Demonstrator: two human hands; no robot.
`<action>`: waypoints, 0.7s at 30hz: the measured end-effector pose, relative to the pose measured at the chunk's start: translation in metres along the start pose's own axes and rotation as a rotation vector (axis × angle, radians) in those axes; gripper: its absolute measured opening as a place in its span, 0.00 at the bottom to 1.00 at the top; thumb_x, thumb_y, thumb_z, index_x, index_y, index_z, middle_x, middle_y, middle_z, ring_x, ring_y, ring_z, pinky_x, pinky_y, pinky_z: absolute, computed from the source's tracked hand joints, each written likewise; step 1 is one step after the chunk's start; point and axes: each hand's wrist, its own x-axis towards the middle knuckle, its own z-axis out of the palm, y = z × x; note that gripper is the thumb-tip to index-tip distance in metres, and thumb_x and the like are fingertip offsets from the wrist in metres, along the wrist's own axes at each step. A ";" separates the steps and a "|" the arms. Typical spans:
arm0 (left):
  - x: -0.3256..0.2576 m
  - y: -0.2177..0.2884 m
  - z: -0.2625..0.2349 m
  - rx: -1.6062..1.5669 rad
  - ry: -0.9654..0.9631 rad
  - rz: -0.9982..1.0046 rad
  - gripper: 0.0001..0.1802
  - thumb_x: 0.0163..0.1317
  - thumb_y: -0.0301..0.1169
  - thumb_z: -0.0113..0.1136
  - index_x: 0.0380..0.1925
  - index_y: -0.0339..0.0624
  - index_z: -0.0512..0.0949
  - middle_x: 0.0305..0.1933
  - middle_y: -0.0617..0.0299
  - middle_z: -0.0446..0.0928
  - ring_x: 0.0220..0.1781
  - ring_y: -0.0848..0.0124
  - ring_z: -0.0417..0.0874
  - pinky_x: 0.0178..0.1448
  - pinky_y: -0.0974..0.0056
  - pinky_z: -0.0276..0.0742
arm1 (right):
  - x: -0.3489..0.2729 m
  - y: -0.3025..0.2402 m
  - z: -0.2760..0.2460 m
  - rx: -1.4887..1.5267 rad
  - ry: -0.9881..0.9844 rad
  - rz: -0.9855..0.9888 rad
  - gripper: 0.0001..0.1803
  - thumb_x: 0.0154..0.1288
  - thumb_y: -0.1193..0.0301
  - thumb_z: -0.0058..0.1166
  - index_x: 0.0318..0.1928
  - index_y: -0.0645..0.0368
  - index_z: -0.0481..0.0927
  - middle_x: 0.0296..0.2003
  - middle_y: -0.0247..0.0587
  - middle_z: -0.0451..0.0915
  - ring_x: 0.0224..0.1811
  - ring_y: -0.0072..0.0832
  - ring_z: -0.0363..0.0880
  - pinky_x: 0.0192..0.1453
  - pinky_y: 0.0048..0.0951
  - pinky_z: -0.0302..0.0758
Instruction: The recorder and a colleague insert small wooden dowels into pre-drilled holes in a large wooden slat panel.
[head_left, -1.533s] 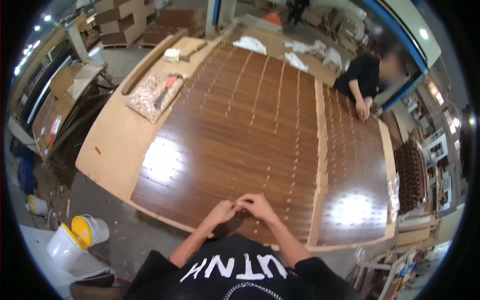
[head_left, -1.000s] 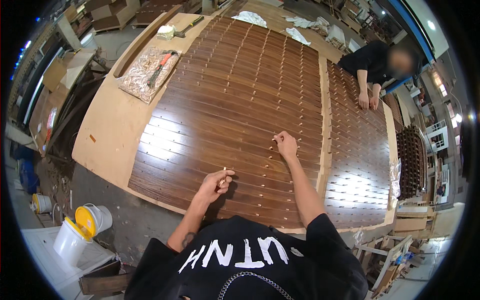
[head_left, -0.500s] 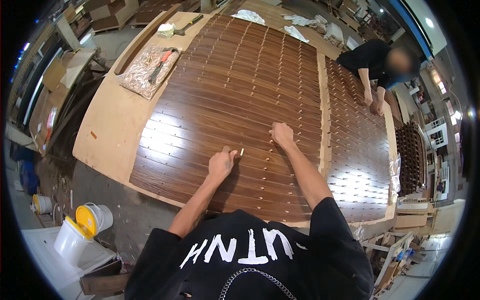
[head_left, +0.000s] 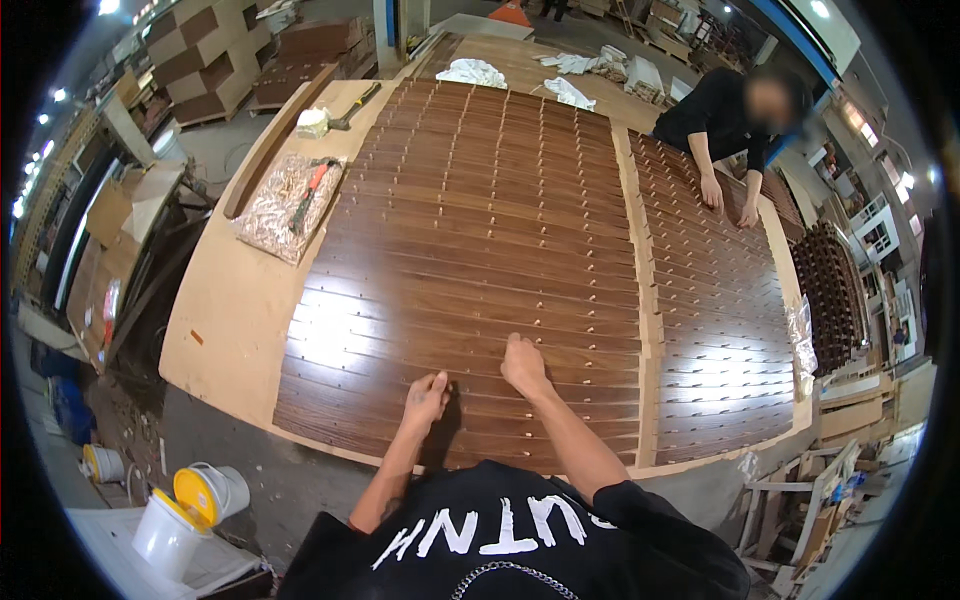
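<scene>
Dark brown boards (head_left: 430, 300) lie side by side in front of me, with rows of small pale wooden dowels (head_left: 537, 322) standing up from them. My right hand (head_left: 523, 365) is closed in a pinch low over the boards, left of a dowel row. My left hand (head_left: 427, 397) hovers just above the near boards, its fingers pressed together. Whatever either hand holds is hidden or too small to make out.
A clear bag of dowels (head_left: 268, 215) lies at left, a red-and-black-handled hammer (head_left: 312, 195) on it. Another hammer (head_left: 355, 107) lies farther back by a whitish block (head_left: 313, 122). A co-worker (head_left: 725, 125) bends over the right-hand boards. White buckets (head_left: 170, 535) stand lower left.
My right hand has come nearer and to the left. A dowel showing at my left fingertips earlier is no longer visible there. The whole view has shifted, and the co-worker's hands have moved apart slightly.
</scene>
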 end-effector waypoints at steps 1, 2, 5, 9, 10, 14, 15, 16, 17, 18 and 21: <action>-0.007 -0.002 -0.007 -0.094 -0.010 -0.062 0.21 0.71 0.47 0.52 0.29 0.39 0.75 0.16 0.68 0.68 0.13 0.79 0.63 0.16 0.72 0.57 | 0.002 0.003 -0.002 0.017 0.037 0.064 0.11 0.56 0.78 0.51 0.41 0.69 0.75 0.37 0.67 0.80 0.44 0.58 0.81 0.48 0.49 0.79; -0.014 -0.002 -0.011 -0.187 -0.022 -0.124 0.20 0.71 0.46 0.52 0.29 0.41 0.74 0.16 0.72 0.65 0.12 0.84 0.58 0.15 0.75 0.51 | 0.005 0.007 -0.006 0.028 0.046 0.067 0.11 0.56 0.78 0.51 0.41 0.69 0.75 0.37 0.67 0.80 0.44 0.58 0.81 0.48 0.49 0.79; -0.030 0.001 -0.020 -0.301 -0.023 -0.189 0.18 0.72 0.44 0.52 0.31 0.41 0.73 0.17 0.70 0.66 0.13 0.83 0.58 0.16 0.74 0.50 | 0.015 0.008 -0.019 0.004 -0.195 0.161 0.15 0.56 0.77 0.52 0.45 0.70 0.74 0.41 0.66 0.80 0.48 0.54 0.81 0.51 0.47 0.79; -0.034 0.001 -0.026 -0.468 -0.143 -0.278 0.14 0.72 0.39 0.52 0.36 0.39 0.75 0.23 0.66 0.71 0.19 0.81 0.63 0.20 0.74 0.56 | 0.018 -0.009 -0.036 -0.126 -0.334 0.040 0.14 0.55 0.75 0.52 0.43 0.70 0.77 0.39 0.65 0.81 0.47 0.54 0.81 0.51 0.46 0.79; -0.033 0.000 -0.026 -0.464 -0.145 -0.284 0.14 0.72 0.39 0.52 0.36 0.39 0.75 0.23 0.66 0.71 0.19 0.81 0.63 0.20 0.74 0.56 | 0.022 -0.008 -0.032 -0.112 -0.286 -0.010 0.13 0.55 0.74 0.52 0.40 0.67 0.80 0.38 0.63 0.82 0.46 0.53 0.82 0.50 0.45 0.79; -0.033 0.019 -0.022 -0.591 -0.224 -0.255 0.10 0.69 0.33 0.54 0.41 0.37 0.76 0.28 0.63 0.73 0.24 0.78 0.67 0.26 0.72 0.63 | 0.056 0.050 -0.021 0.439 0.032 -0.111 0.10 0.54 0.75 0.52 0.35 0.57 0.84 0.33 0.51 0.84 0.34 0.40 0.85 0.39 0.38 0.81; -0.040 0.021 -0.027 -0.596 -0.213 -0.249 0.10 0.69 0.31 0.55 0.43 0.36 0.76 0.30 0.62 0.73 0.26 0.77 0.68 0.27 0.72 0.64 | 0.063 0.057 -0.038 0.781 -0.078 0.053 0.10 0.56 0.80 0.50 0.35 0.59 0.83 0.30 0.46 0.84 0.27 0.29 0.83 0.32 0.32 0.80; -0.045 0.023 -0.032 -0.600 -0.200 -0.265 0.10 0.69 0.31 0.55 0.43 0.36 0.76 0.30 0.62 0.73 0.26 0.77 0.68 0.27 0.72 0.64 | 0.072 0.066 -0.049 0.895 0.014 0.120 0.09 0.59 0.84 0.49 0.38 0.65 0.81 0.27 0.42 0.84 0.29 0.26 0.84 0.31 0.26 0.80; -0.046 0.026 -0.039 -0.610 -0.216 -0.232 0.10 0.70 0.30 0.53 0.43 0.35 0.76 0.29 0.63 0.72 0.26 0.77 0.67 0.27 0.72 0.63 | 0.083 0.077 -0.055 1.003 0.091 0.221 0.06 0.62 0.81 0.53 0.39 0.64 0.80 0.27 0.42 0.84 0.29 0.24 0.84 0.31 0.24 0.80; -0.045 0.027 -0.045 -0.619 -0.236 -0.198 0.09 0.71 0.30 0.51 0.44 0.35 0.75 0.28 0.64 0.70 0.26 0.77 0.66 0.26 0.72 0.62 | 0.092 0.088 -0.059 0.911 0.155 0.230 0.05 0.64 0.79 0.53 0.39 0.64 0.81 0.27 0.41 0.84 0.29 0.23 0.83 0.31 0.22 0.80; -0.043 0.017 -0.060 -0.637 -0.237 -0.168 0.11 0.71 0.31 0.51 0.45 0.34 0.75 0.26 0.65 0.69 0.23 0.79 0.64 0.24 0.74 0.60 | 0.111 0.101 -0.052 0.767 0.152 0.235 0.06 0.63 0.75 0.56 0.40 0.62 0.83 0.28 0.41 0.85 0.29 0.25 0.84 0.33 0.25 0.80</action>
